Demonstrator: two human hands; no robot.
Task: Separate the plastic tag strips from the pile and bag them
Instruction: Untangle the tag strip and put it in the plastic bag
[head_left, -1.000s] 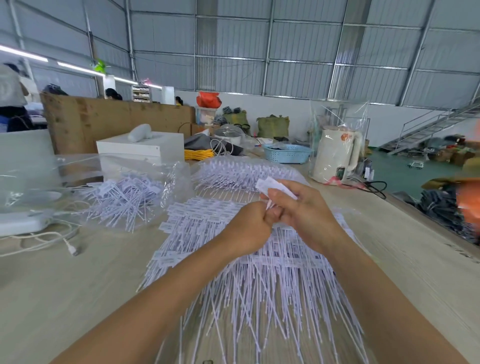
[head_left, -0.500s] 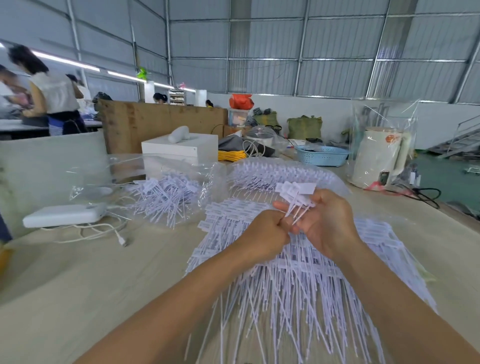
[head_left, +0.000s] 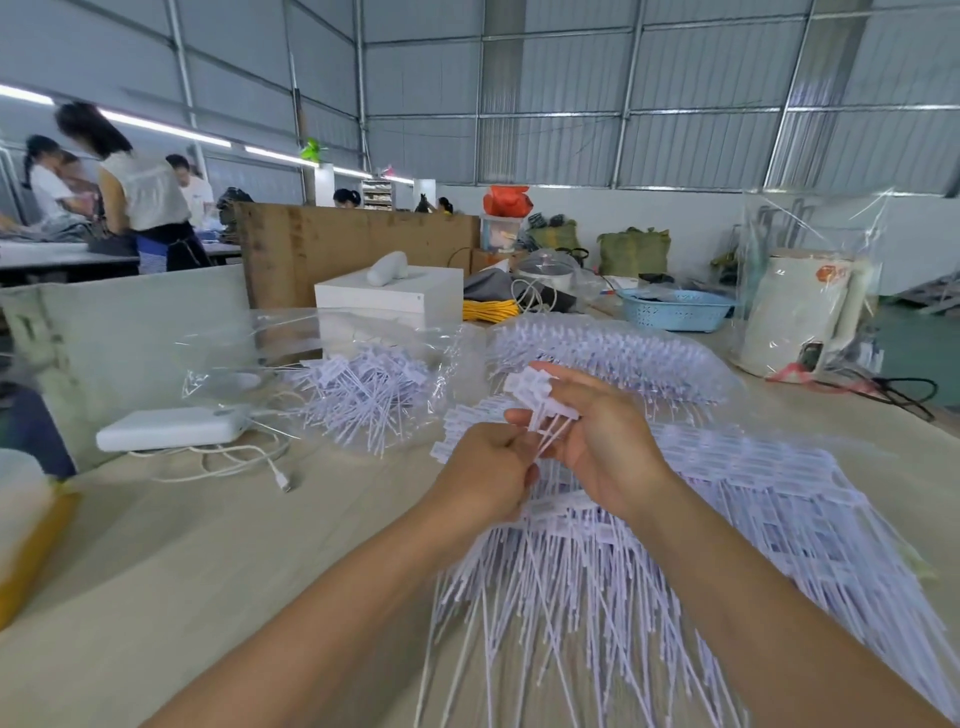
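A big pile of white plastic tag strips (head_left: 727, 509) covers the table in front of me. My left hand (head_left: 483, 478) and my right hand (head_left: 597, 441) meet above the pile. Both pinch a small bunch of tag strips (head_left: 537, 410), whose flat heads fan out above my right fingers while the thin tails run down into my left fingers. A clear plastic bag (head_left: 332, 364) lies open to the left, with loose separated strips (head_left: 374, 384) inside it. A second bagged bundle of strips (head_left: 613, 353) lies behind my hands.
A white power bank (head_left: 171, 426) with a cable (head_left: 244, 465) sits at the left. Behind are a white box (head_left: 389, 291), a blue basket (head_left: 675, 309) and a bagged white kettle (head_left: 800, 317). Several people work at a far table on the left.
The view has swung left and the hands sit a little lower. The bunch of strips has spread out between my fingers, with its heads now above my right hand.
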